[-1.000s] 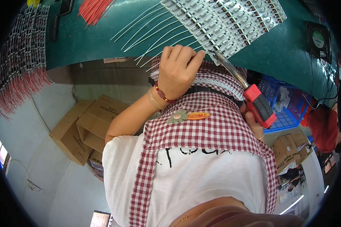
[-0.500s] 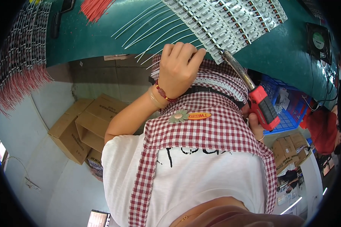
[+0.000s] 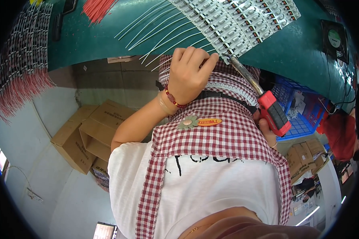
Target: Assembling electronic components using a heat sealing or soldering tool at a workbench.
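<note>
Pinching a white wire (image 3: 211,59) with our curled left hand (image 3: 189,73), we hold its end at the board strip (image 3: 231,24) on the green bench's (image 3: 299,55) edge. Our right hand (image 3: 267,131) grips the red soldering iron (image 3: 267,107), tip beside our fingertips — a slip could burn them.

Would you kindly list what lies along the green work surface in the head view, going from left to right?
Bundles of red-ended wires → loose red wires → white wires → left hand → soldering iron in the right hand → small black fan.
</note>
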`<state>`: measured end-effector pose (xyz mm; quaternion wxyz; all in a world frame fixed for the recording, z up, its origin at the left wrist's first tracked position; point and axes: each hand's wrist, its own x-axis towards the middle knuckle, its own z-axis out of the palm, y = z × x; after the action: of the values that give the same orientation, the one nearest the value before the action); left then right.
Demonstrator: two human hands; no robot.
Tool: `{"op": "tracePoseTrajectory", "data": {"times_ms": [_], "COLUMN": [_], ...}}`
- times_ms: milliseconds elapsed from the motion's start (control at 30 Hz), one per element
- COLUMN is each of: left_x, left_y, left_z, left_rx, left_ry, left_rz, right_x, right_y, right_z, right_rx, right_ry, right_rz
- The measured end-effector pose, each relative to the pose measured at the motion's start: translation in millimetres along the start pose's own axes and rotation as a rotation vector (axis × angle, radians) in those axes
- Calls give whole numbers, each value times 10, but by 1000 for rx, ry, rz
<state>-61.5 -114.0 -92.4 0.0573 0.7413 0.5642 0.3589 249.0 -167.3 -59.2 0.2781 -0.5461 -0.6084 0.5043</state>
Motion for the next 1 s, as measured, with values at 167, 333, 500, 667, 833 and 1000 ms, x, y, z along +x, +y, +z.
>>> {"op": "tracePoseTrajectory", "data": {"times_ms": [167, 333, 500, 667, 833, 1000], "left_x": [2, -6, -7, -2, 1, 0], "left_y": [7, 2, 2, 11, 2, 21], "left_z": [19, 11, 10, 18, 8, 14], "left_rx": [8, 7, 10, 14, 15, 28], "left_ry": [-15, -15, -15, -26, -21, -21], "left_rz": [12, 5, 1, 1, -7, -4], "right_x": [3, 1, -11, 16, 43, 11], "right_y": [76, -13, -4, 53, 23, 4], "right_z": [-81, -29, -84, -28, -29, -19], "right_rx": [-162, 3, 39, -61, -307, -29], "right_ry": [-85, -27, -55, -21, -52, 3], "right_rz": [-35, -6, 74, -59, -85, -17]}}
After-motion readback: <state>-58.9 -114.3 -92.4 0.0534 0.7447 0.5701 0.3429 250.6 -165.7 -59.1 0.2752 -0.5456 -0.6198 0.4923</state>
